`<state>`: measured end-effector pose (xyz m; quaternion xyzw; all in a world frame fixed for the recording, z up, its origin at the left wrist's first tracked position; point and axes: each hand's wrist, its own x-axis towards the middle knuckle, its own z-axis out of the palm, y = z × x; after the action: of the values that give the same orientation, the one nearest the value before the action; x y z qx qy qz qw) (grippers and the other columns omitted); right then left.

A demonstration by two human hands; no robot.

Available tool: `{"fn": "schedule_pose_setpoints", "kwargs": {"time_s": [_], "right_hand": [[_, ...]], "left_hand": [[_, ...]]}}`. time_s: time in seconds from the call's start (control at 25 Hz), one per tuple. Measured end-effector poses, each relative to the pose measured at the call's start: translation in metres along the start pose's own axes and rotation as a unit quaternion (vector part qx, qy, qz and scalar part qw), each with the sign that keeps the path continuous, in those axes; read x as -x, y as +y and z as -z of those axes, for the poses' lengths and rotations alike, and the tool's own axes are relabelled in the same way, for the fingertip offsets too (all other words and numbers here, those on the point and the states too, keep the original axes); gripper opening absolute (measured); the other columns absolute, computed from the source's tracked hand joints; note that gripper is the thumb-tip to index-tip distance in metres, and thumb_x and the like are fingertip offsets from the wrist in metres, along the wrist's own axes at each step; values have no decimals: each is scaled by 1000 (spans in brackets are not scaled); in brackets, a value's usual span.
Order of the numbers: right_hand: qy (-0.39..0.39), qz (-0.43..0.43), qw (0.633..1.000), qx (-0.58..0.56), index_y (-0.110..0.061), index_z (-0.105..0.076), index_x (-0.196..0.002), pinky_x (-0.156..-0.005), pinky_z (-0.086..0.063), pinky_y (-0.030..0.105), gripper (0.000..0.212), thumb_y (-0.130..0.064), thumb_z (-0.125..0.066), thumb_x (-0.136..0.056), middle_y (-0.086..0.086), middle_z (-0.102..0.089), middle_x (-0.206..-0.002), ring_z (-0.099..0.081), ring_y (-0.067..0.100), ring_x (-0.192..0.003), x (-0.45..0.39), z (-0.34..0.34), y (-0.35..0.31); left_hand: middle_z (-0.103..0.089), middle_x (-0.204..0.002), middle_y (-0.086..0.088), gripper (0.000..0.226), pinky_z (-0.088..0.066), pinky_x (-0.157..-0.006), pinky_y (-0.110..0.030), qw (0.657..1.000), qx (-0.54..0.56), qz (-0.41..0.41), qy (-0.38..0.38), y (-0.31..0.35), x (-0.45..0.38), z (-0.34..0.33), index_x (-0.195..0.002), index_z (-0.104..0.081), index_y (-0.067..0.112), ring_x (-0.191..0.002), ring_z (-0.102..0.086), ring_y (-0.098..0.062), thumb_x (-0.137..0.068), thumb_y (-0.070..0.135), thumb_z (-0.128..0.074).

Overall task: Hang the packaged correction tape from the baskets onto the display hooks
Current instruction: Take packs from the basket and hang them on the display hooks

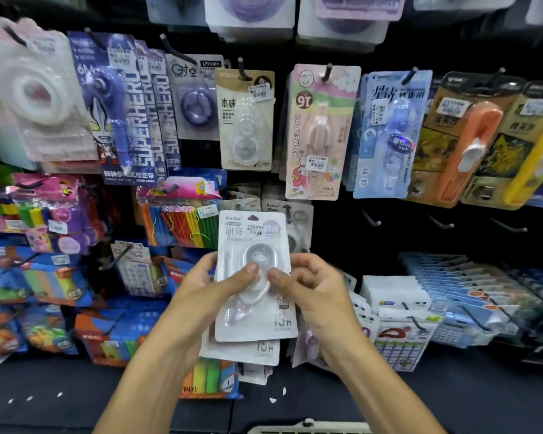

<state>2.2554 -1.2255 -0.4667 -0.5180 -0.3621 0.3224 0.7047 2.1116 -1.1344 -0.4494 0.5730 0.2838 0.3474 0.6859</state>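
Note:
A white blister pack of correction tape (254, 233) stands upright in the middle of the view, in front of the dark display wall. My left hand (213, 283) grips its left edge with the thumb pressed on the clear blister. My right hand (311, 283) pinches the right side, thumb on the blister. Behind this pack my hands hold more of the same packs (248, 352), whose lower edges stick out below. Several identical packs hang on a hook (290, 214) just behind and to the right. Three bare hooks (372, 219) jut from the wall further right.
Other correction tape packs hang in the upper rows, such as a pink one (322, 130) and a blue one (389, 133). Colourful stick packs (182, 220) hang at left. Calculators and stacked packs (402, 333) fill the lower right. A white basket rim (311, 429) shows at the bottom edge.

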Motion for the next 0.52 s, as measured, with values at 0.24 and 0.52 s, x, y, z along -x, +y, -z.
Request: {"fn": "schedule_pose_setpoints", "kwargs": {"time_s": [0.24,0.52], "right_hand": [[80,40,996,21,-32,-55,-117,-58,-55,21,36,-16,-73,-90,-2,-75,-86,-72,10,-73,13,15,-23],[175,102,961,186,-42,-63,-104,-78,-43,14,15,-31,-68,-94,-19,-65,-112,-58,-8,-103,6,18,-7]], "left_hand": [[-81,-104,2,29,-59,-83,-45,997,-5,-30,69,1,1,6,-110,-71,34,-94,-79,-24,-83,27,-80],[-81,-100,7,24,-60,-58,-29,984,27,-95,150,9,3,13,-111,-69,33,-85,-79,-17,-93,16,-73]]}}
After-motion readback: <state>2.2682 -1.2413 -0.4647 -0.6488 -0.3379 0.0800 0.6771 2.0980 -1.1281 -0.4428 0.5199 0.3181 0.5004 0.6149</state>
